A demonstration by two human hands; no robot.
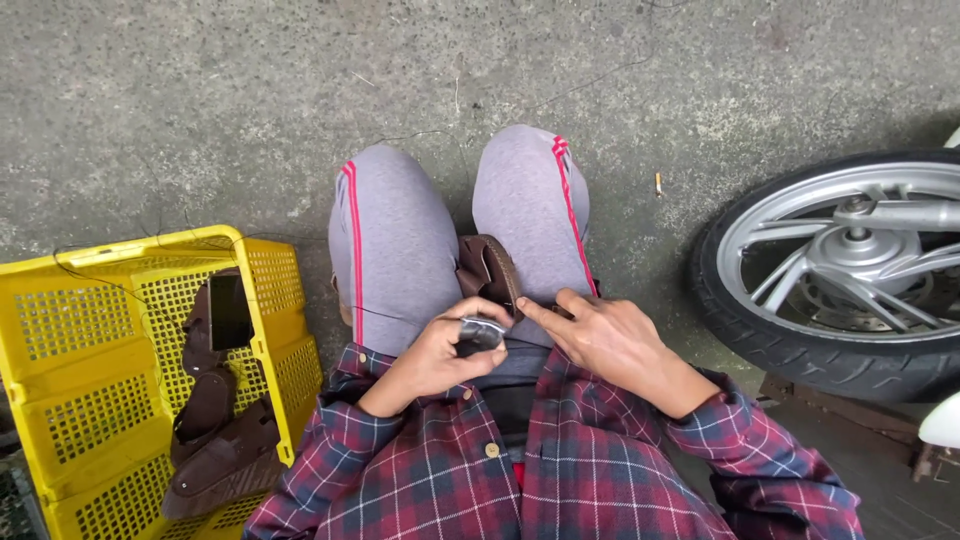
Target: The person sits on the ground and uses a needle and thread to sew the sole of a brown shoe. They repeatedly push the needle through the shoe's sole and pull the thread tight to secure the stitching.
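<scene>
Two hands on lap: left hand [440, 352] fingers curled around small shiny metal tool [478, 335]; right hand [610, 345] pinches brown leather shoe [490, 272], long axis pointing away toward knees.

The small shiny metal object [480, 333] sits mostly hidden inside the left hand [440, 350], its kind unclear. The right hand [605, 340] covers the near end of the brown leather shoe [490, 270]. The spoked motorcycle wheel [840, 270] and yellow perforated plastic crate [90, 330] are cut by the picture's edges.
</scene>
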